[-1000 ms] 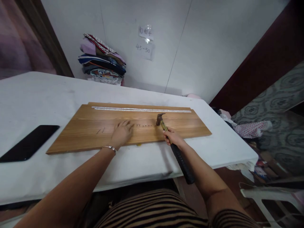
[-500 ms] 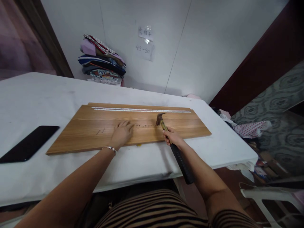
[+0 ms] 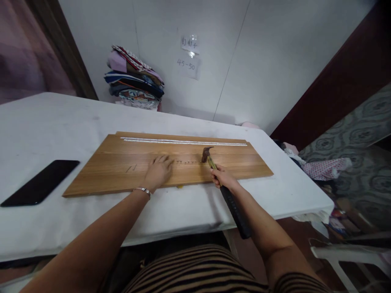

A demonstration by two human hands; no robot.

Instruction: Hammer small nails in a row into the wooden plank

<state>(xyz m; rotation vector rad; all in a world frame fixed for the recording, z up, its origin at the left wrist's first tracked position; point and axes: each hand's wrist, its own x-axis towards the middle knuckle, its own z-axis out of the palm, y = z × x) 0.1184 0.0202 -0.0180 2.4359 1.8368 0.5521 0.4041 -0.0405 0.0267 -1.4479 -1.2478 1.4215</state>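
A long wooden board (image 3: 104,162) lies across the white-covered table. My left hand (image 3: 158,171) rests flat on it, fingers stretched out, left of a row of several small nails (image 3: 185,162) standing in the wood. My right hand (image 3: 222,176) is wrapped round the upper handle of a claw hammer (image 3: 235,211). The hammer's rusty head is low over the board at the right end of the nail row; whether it touches a nail I cannot tell. Left of my left hand, a few loose nails (image 3: 131,168) lie on the wood.
White measuring strips (image 3: 183,142) run along the board's far side. A black phone (image 3: 39,183) lies on the table (image 3: 91,219) at left. Folded clothes (image 3: 136,79) are stacked against the wall, below and left of paper notes (image 3: 189,61). A white plastic chair (image 3: 339,260) stands at lower right.
The view has shifted slightly, so everything sits a little further right. My left hand stays on the board, and the hammer head stays low at the right end of the nail row.
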